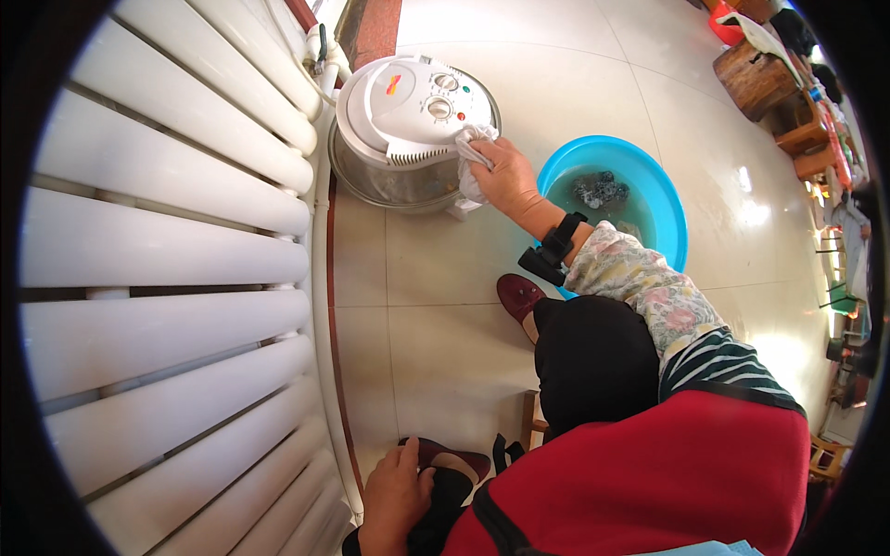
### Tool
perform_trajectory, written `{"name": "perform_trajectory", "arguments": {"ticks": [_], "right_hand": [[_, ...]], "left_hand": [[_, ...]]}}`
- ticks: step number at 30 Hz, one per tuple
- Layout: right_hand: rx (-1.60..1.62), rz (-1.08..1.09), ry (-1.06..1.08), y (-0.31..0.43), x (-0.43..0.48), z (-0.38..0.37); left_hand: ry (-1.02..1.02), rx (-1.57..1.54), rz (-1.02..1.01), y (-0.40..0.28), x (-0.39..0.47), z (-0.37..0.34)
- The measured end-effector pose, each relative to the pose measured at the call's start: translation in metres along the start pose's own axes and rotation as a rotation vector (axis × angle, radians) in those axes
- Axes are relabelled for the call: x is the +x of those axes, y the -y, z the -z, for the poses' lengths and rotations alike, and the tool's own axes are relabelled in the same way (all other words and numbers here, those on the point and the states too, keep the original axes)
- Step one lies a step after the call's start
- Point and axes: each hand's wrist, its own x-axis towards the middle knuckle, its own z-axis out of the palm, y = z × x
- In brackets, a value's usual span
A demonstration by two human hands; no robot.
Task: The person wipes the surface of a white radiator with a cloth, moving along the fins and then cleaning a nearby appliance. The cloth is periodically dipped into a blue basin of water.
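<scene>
My right hand (506, 177) holds a crumpled white cloth (473, 182) against the front edge of a white halogen oven lid (410, 104). The lid has two dials and small red and green lights, and sits on a round glass bowl (410, 186) on the floor. A blue plastic basin (671, 208) of cloudy water, with a dark scouring pad (599, 191) in it, stands beside my right forearm. My left hand (398, 490) rests on my left leg near the knee and holds nothing that shows.
A white radiator (167, 240) with pipes runs along the left. Part of a wooden stool (534, 420) shows beside my legs on the tiled floor (445, 361). Wooden furniture (758, 80) and mixed items line the far right. My dark red shoes (518, 299) are near the basin and the radiator.
</scene>
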Motion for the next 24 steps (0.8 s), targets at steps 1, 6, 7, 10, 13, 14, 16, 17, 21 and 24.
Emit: {"name": "perform_trajectory", "arguments": {"ticks": [1, 6, 7, 10, 13, 14, 16, 17, 21, 24], "right_hand": [[-0.007, 0.017, -0.01, 0.005, 0.0, -0.001], [-0.131, 0.194, 0.025, 0.025, -0.005, -0.004], [-0.153, 0.248, 0.05, 0.026, -0.006, -0.004], [-0.217, 0.297, 0.06, 0.023, -0.005, -0.003], [-0.219, 0.323, 0.026, 0.009, -0.001, 0.004], [-0.208, 0.346, 0.007, 0.003, 0.001, 0.007], [-0.23, 0.298, -0.012, -0.01, 0.005, 0.017], [-0.246, 0.273, -0.01, -0.015, 0.007, 0.022], [-0.276, 0.17, -0.068, -0.02, 0.015, 0.035], [-0.108, 0.256, -0.094, -0.007, 0.008, 0.029]], "left_hand": [[0.013, 0.008, 0.011, -0.001, 0.0, 0.0], [0.017, 0.003, 0.004, -0.003, 0.002, 0.001], [0.027, 0.006, 0.003, -0.003, 0.003, 0.001], [0.024, 0.008, 0.007, -0.001, 0.005, 0.001], [0.005, 0.003, -0.006, 0.0, 0.007, -0.001], [0.008, 0.007, -0.002, 0.001, 0.008, -0.001], [0.025, 0.013, 0.016, 0.001, 0.008, -0.001], [0.019, 0.012, 0.014, 0.0, 0.008, -0.001], [0.041, 0.024, 0.029, -0.002, 0.003, -0.001], [0.043, 0.02, 0.036, 0.0, 0.002, -0.001]]}}
